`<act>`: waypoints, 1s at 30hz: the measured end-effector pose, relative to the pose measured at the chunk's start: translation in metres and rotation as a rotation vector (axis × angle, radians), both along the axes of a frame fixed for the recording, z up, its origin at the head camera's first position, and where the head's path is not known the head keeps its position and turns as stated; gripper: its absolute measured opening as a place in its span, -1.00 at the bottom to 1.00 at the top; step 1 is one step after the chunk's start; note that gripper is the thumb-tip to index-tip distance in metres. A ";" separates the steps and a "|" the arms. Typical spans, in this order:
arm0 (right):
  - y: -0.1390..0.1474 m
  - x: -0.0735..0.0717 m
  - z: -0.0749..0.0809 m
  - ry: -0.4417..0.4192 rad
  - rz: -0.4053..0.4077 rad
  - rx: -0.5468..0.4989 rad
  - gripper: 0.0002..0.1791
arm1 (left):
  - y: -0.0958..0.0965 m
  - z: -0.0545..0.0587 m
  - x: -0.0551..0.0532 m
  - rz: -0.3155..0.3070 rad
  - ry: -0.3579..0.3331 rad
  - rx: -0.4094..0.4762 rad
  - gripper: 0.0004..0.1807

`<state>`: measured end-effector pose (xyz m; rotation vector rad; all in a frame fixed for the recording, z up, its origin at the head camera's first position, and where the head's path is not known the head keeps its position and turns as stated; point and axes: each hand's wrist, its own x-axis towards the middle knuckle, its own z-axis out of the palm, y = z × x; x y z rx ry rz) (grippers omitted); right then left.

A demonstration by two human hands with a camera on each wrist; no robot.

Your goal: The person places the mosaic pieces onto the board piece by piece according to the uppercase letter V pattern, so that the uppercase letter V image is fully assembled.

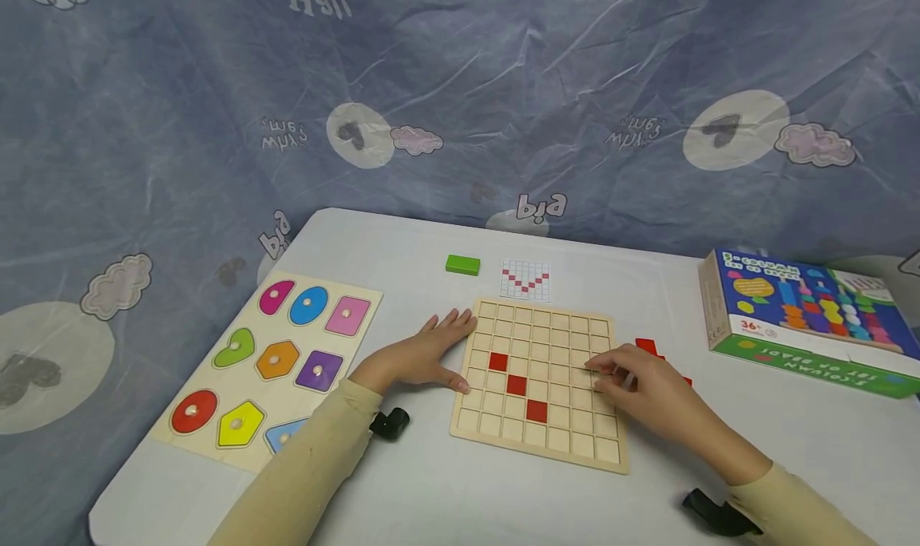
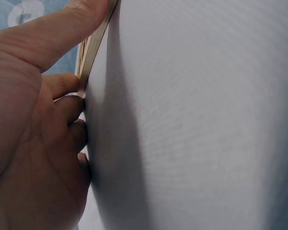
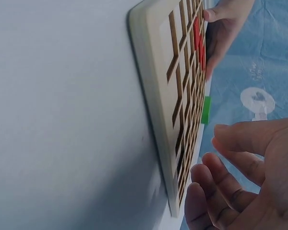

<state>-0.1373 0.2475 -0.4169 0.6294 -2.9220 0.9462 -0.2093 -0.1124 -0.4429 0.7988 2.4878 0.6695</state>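
A wooden grid board (image 1: 575, 450) lies on the table with three red square tiles (image 1: 516, 385) in a diagonal line of its cells. My left hand (image 1: 424, 358) rests at the board's left edge, thumb and fingers spread; in the left wrist view its thumb (image 2: 67, 31) touches the rim. Over the board's right edge hovers my right hand (image 1: 647, 386), fingers loosely bent. No tile shows between its thumb and fingers in the right wrist view. More red tiles (image 1: 645, 346) lie right of the board, partly hidden behind that hand.
Behind the board are a small grid card (image 1: 525, 281) with a pink V pattern and a green block (image 1: 463, 265). A shape puzzle board (image 1: 237, 354) with knobbed pieces lies at left. A colourful toy box (image 1: 805, 314) stands at the right.
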 end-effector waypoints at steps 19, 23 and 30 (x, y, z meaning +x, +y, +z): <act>0.062 0.001 -0.010 0.076 -0.102 0.094 -0.66 | -0.001 0.001 0.001 -0.001 0.001 0.014 0.27; 0.069 -0.001 -0.012 0.048 -0.120 0.116 -0.66 | -0.001 0.001 0.001 -0.007 0.009 0.022 0.26; 0.074 -0.002 -0.014 0.032 -0.140 0.144 -0.62 | -0.001 0.003 0.002 -0.012 0.005 0.036 0.26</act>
